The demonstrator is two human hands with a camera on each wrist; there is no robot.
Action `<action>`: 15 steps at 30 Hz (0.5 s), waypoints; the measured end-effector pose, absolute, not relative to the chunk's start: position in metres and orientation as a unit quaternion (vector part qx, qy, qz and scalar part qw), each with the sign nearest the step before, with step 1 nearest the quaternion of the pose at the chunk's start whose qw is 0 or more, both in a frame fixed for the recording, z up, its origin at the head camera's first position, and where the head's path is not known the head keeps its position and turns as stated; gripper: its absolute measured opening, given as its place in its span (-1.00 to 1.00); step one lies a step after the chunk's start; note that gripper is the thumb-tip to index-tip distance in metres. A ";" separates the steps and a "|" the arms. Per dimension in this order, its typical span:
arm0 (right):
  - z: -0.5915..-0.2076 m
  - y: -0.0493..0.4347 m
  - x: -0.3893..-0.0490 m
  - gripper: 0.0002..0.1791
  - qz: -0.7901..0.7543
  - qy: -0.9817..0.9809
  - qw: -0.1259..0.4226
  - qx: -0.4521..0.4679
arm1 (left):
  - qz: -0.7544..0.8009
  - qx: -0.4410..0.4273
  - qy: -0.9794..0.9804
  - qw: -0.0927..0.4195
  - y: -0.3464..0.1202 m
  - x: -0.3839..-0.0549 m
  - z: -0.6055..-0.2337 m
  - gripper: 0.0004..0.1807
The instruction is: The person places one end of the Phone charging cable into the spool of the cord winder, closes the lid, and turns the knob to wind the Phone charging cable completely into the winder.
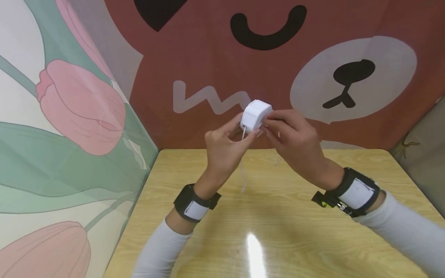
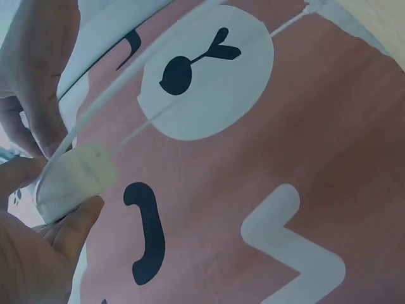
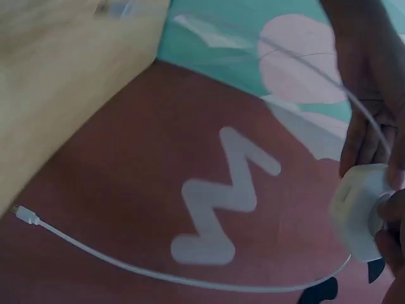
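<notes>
Up above the table, my left hand (image 1: 224, 150) holds a small white box (image 1: 256, 111) with cut corners, thumb and fingers around its near side. My right hand (image 1: 297, 139) has its fingertips at the box's right face. In the right wrist view these fingers pinch at a round part (image 3: 378, 212) on that face, largely covered by them. White cable (image 3: 158, 276) comes out of the box on two sides. One end carries a small white plug (image 3: 26, 215), hanging free. The left wrist view shows the box (image 2: 73, 180) between both hands.
Below the hands is a wood-grain table (image 1: 278, 224) with a bright glare spot near its front. A brown cloth (image 1: 208, 46) printed with a bear face hangs behind it. A tulip-print cloth (image 1: 80, 108) hangs along the left.
</notes>
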State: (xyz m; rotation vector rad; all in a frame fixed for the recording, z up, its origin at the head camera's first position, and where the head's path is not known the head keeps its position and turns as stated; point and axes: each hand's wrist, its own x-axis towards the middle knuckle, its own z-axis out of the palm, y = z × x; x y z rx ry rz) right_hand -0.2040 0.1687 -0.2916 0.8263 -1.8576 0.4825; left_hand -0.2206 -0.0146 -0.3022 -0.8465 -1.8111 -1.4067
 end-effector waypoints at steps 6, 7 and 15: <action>-0.291 0.182 -0.209 -0.75 -0.026 -0.718 0.534 0.445 | -0.544 -0.345 -0.699 0.312 -0.016 -0.220 -0.302 -0.56; -0.291 0.183 -0.210 -0.77 -0.062 -0.702 0.546 0.454 | -0.542 -0.350 -0.700 0.307 -0.017 -0.220 -0.302 -0.56; -0.288 0.183 -0.209 -0.85 -0.028 -0.697 0.550 0.459 | -0.512 -0.372 -0.716 0.295 -0.021 -0.219 -0.298 -0.56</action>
